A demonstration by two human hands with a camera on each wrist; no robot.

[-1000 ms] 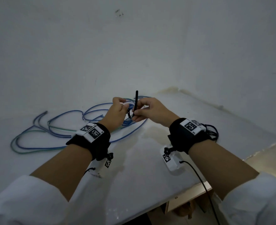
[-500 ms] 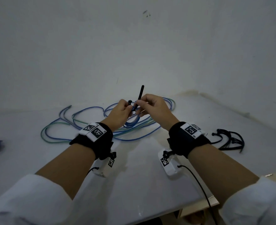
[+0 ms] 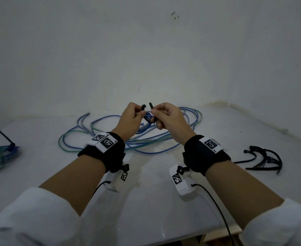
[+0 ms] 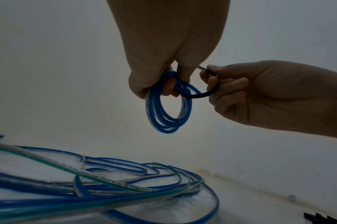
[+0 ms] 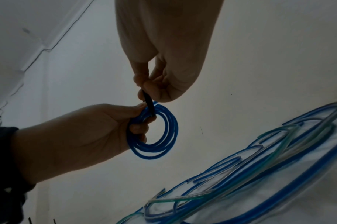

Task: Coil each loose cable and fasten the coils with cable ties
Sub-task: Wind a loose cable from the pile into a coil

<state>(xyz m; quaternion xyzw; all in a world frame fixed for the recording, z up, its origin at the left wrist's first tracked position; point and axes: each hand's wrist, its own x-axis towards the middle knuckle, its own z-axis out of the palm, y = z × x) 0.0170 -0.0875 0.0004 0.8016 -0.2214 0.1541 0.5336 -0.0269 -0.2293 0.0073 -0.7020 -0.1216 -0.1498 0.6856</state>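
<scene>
A small blue cable coil (image 4: 168,116) hangs from my left hand (image 3: 140,114), whose fingers curl through it above the table. A black cable tie (image 4: 201,95) loops under one side of the coil (image 5: 157,136). Its head end (image 3: 143,106) sticks up by my left thumb, and its tail tip (image 3: 151,105) shows above my right hand (image 3: 155,115). The right thumb and forefinger pinch the tie (image 5: 149,106) close to the coil (image 3: 148,115). The two ends of the tie stand a little apart.
Several loose blue and green cables (image 3: 109,134) sprawl on the white table (image 3: 146,201) under and behind the hands. A tied coil (image 3: 0,154) with upright tie tails lies far left. Spare black ties (image 3: 263,157) lie at the right. A wall stands close behind.
The tie's long tail stood straight up between the hands; now the tie is bent round the coil, and only a short tip shows above the right fingers. Both hands sit slightly higher.
</scene>
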